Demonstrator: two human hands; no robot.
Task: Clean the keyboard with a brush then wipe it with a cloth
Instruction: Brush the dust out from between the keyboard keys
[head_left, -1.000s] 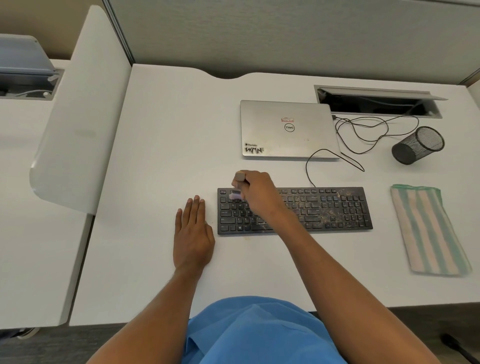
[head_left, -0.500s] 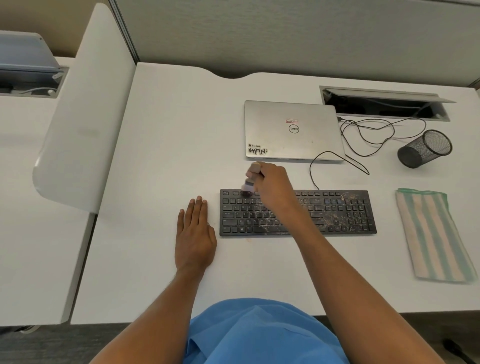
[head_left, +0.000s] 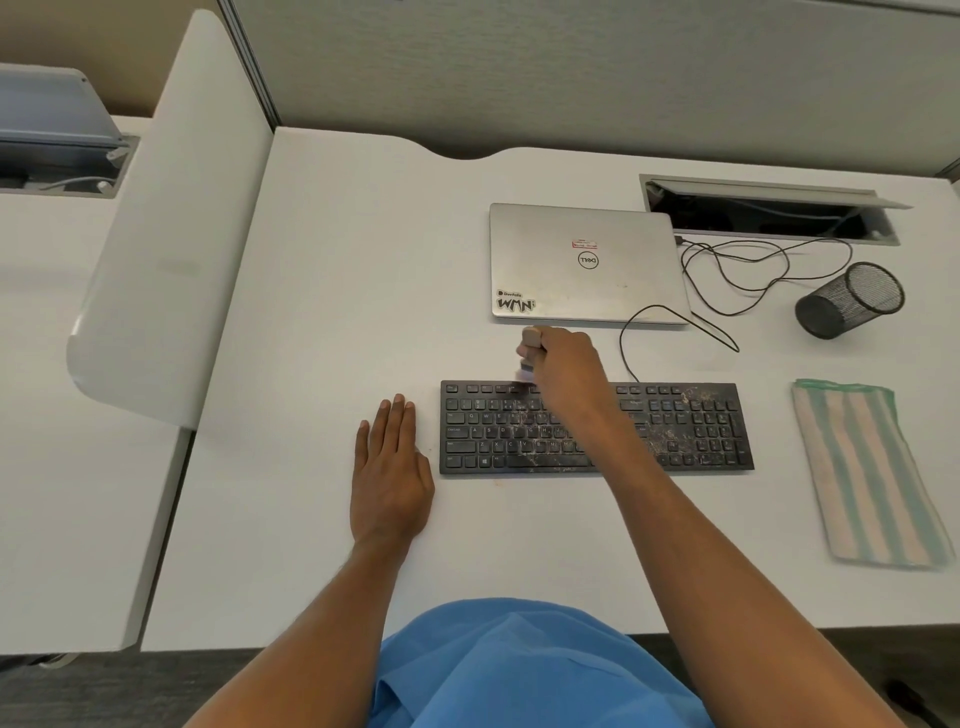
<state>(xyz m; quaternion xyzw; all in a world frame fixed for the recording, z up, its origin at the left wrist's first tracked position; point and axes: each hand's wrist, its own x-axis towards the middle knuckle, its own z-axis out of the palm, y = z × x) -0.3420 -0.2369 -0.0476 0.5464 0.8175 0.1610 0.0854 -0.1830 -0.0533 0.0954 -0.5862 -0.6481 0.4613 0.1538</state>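
A black keyboard (head_left: 685, 426) lies on the white desk, speckled with pale dust across its middle and right keys. My right hand (head_left: 563, 366) grips a small brush (head_left: 529, 353) with a tan handle; its bristles point down at the keyboard's back edge, above the function row. My right forearm crosses the keyboard's middle and hides some keys. My left hand (head_left: 390, 467) rests flat on the desk just left of the keyboard, fingers straight. A green-and-cream striped cloth (head_left: 867, 473) lies folded on the desk to the right of the keyboard.
A closed silver laptop (head_left: 587, 262) sits behind the keyboard. Black cables (head_left: 737, 270) loop from it to an open cable tray (head_left: 769, 208). A black mesh cup (head_left: 849, 301) lies on its side at the right. A white divider panel (head_left: 171, 234) stands at the left.
My right hand has carried the brush from the keyboard's upper-left keys away from me and rightward, to the back edge. My left hand has stayed flat on the desk.
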